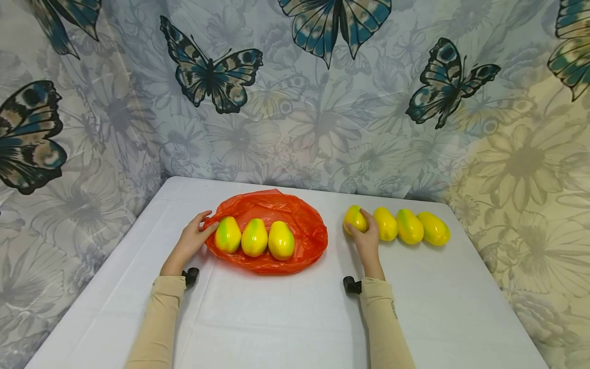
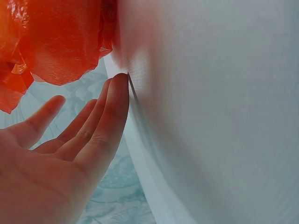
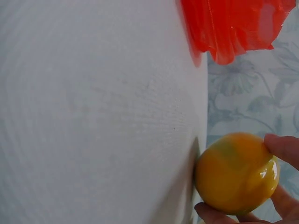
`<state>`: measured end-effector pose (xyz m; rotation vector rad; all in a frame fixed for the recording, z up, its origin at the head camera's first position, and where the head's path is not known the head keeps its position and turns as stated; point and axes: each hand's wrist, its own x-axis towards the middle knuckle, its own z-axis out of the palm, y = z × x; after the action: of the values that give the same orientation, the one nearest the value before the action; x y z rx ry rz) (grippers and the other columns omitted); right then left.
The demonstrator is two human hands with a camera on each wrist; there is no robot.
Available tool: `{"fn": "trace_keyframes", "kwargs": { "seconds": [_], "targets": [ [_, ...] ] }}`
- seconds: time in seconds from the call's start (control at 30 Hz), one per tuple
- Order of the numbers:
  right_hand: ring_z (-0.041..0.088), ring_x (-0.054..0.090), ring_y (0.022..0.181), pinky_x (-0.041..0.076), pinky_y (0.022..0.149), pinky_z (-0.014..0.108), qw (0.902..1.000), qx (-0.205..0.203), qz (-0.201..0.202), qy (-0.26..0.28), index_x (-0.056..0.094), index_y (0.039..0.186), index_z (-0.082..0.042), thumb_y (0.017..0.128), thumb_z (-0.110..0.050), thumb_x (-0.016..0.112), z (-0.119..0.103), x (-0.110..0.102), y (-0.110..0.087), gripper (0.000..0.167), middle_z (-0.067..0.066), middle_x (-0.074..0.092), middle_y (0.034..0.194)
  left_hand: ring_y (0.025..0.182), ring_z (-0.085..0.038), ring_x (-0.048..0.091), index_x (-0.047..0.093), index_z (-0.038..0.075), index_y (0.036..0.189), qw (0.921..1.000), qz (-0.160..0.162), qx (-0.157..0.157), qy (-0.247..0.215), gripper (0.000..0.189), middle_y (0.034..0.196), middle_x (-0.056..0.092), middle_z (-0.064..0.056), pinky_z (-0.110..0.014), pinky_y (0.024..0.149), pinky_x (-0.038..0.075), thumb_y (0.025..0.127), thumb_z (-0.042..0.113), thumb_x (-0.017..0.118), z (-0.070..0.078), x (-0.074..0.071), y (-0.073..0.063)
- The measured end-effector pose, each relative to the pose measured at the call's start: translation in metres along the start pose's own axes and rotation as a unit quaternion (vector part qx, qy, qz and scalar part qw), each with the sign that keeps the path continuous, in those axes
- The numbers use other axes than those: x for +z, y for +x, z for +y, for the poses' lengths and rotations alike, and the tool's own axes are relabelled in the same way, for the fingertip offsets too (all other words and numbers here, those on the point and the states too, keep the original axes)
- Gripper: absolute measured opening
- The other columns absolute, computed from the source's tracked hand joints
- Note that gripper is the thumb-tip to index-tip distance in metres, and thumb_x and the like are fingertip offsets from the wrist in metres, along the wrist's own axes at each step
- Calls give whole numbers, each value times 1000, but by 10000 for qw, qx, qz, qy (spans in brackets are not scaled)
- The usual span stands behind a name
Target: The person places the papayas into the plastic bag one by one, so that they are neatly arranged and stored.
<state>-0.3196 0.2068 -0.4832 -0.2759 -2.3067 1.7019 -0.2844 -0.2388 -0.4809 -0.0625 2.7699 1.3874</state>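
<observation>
A red plastic bag (image 1: 310, 218) lies spread on the table, its edge standing up around three yellow mangoes (image 1: 281, 241) in a row. At the bag's left edge is my left hand (image 1: 191, 240); its fingers (image 2: 110, 109) are fairly straight and spread beside the red plastic (image 2: 60, 42), holding nothing. To the right of the bag, my right hand (image 1: 369, 246) grips a yellow mango (image 1: 354, 218) with a greenish patch. In the right wrist view the thumb and fingers go round that mango (image 3: 233, 175), close against the white tabletop.
Three more mangoes (image 1: 409, 226) stand side by side on the white-covered table (image 1: 276, 318), just right of my right hand. A cloth wall (image 1: 295, 138) with butterflies and flowers rises behind the table. Black wrist cameras (image 1: 352, 285) stick out inward from both sleeves.
</observation>
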Motion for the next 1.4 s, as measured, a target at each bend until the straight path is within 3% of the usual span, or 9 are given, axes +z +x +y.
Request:
{"fn": "trace_keyframes", "kwargs": {
  "seconds": [0.67,1.1,1.4],
  "targets": [
    [37,34,136,37,113,51,9991,404,-102,110,48,143,-12,87,-14,73,-13,-1,-7,61,14,29,157,129,-48,46,27,6,153,10000,46,70,17,69,151,33,-29,-57,106,42,100,44,49,1,0,0],
    [40,39,134,43,106,54,9996,-164,-211,93,53,138,-11,84,-14,76,-29,4,-20,59,15,34,153,130,-49,44,26,5,153,10000,11,53,1,70,152,32,-29,-58,107,41,100,45,48,1,0,0],
    [39,42,132,49,101,52,9986,-275,-453,-60,55,136,-15,83,-19,78,-40,13,-30,58,12,36,153,129,-50,44,26,5,153,10000,8,68,-20,69,152,32,-29,-59,108,40,101,44,49,-1,0,2]
  ]
}}
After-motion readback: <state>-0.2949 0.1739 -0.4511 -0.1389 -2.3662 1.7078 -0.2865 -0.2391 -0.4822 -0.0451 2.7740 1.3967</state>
